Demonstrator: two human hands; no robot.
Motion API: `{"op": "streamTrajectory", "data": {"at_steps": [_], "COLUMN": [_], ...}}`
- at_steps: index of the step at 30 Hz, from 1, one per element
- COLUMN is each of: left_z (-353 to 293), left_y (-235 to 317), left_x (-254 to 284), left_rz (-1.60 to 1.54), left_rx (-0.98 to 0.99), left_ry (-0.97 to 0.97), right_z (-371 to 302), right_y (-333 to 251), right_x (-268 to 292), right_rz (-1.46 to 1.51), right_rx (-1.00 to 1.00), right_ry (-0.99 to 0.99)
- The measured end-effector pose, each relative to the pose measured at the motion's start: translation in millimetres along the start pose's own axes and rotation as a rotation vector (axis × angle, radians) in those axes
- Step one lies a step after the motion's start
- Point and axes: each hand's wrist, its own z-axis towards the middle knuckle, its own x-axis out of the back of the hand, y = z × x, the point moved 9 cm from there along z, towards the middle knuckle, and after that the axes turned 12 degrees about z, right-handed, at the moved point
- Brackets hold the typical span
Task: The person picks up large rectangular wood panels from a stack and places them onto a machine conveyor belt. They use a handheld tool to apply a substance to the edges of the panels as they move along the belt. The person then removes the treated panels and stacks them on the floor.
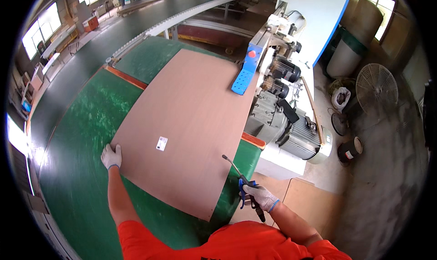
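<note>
A large brownish wood-look panel (182,119) lies flat, with a small white label (161,143) on its face. At its left corner rests my left hand (111,156) in a white knit glove, thumb on the panel and fingers visible outside the edge, apart from the thumb. My right hand (260,197), gloved too, is wrapped around the grip of a black and blue air blow gun (241,180). The gun's thin bent nozzle points up and left, over the panel's right edge. Parts of the right fingers are hidden behind the gun.
Under the panel is a green belt table (82,137). Along its right side stands a machine with grey motors (298,139) and a blue perforated guard (244,81) above the panel's edge. A conveyor (173,7) runs behind. On the right floor stand a fan (377,88) and a dark bucket (349,150).
</note>
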Motion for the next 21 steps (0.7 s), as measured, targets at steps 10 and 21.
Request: {"op": "streamTrajectory", "data": {"at_steps": [10,21], "left_z": [-183.8,-455.4], "left_y": [-78.9,-133.0], "left_x": [51.9,150.9], "left_rz": [0.054,-0.056], "left_rx": [0.119,0.083], "left_ry": [-0.065,-0.254], "right_z": [-42.9,-159.8], "right_y": [54.2,96.6], "right_x": [-10.3,119.5], "right_rz": [0.116,0.274], "right_rx": [0.035,0.458], "right_ry": [-0.166,0.131]}}
